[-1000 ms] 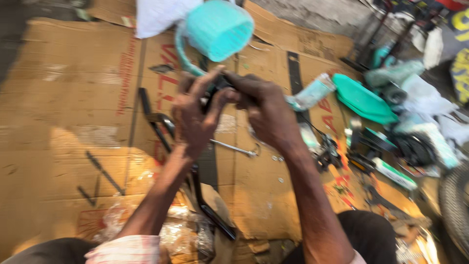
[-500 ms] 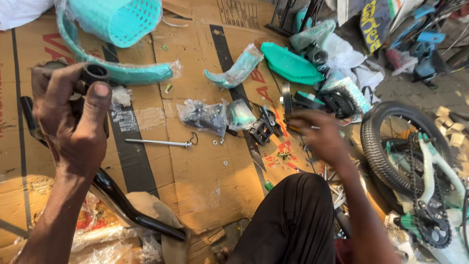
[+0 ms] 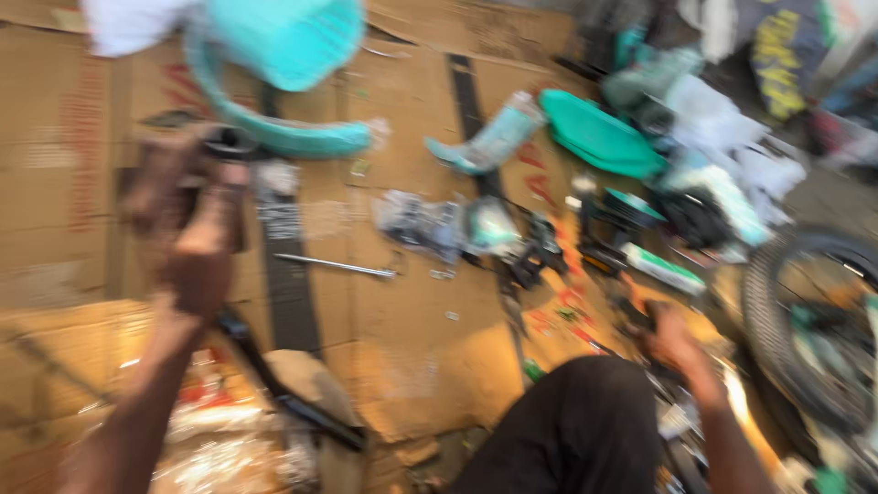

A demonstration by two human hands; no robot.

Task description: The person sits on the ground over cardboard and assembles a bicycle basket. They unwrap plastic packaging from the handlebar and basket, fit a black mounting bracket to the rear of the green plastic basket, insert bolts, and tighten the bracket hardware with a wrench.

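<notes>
Gripped in the left hand (image 3: pixel 187 233), at the middle left of the frame, is a black bar-shaped part (image 3: pixel 274 375); the fingers are closed around its upper end, near a black ring-like end piece (image 3: pixel 229 142), though the blur hides the exact hold. From the grip, the long axis of the part runs down and to the right, across the cardboard sheet (image 3: pixel 402 338), and ends at the lower centre of the frame. A thin metal rod (image 3: pixel 334 266) lies just to the right of this hand, almost level, apart from it. Above, a teal basket (image 3: pixel 283 37) is seen at the upper left. At the lower right, the right hand (image 3: pixel 672 343) is lowered among small black parts (image 3: pixel 535 256); whether it is closed on anything cannot be told. A bicycle wheel (image 3: pixel 805 320) stands at the right edge, near the right hand and well apart from the left one.
</notes>
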